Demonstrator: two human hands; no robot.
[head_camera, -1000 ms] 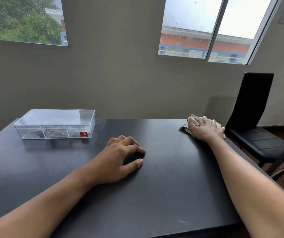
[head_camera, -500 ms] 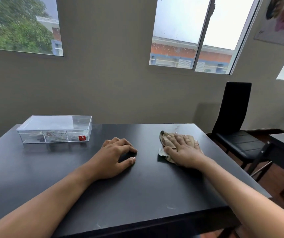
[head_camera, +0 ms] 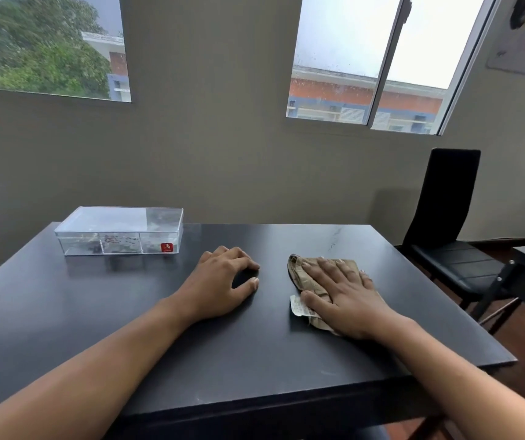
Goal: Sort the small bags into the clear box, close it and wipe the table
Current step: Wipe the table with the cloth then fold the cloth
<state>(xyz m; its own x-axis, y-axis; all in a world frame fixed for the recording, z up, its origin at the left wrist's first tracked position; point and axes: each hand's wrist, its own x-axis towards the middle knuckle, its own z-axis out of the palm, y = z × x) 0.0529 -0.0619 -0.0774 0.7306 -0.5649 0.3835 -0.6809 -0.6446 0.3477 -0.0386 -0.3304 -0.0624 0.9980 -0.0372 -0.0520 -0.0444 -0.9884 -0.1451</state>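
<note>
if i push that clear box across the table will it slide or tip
The clear box probably slides rather than tips: it is low, wide and sits flat on the smooth dark table. It likely feels light, since only small items show inside. Its lid looks closed, so the contents should stay in.

small red sticker point(head_camera: 166, 247) with a white mark on the front wall of the clear box point(head_camera: 118, 231), lettering too small to read, whitish printed tag point(head_camera: 299, 307) on the cloth point(head_camera: 310, 274), print illegible, no other readable text
</note>
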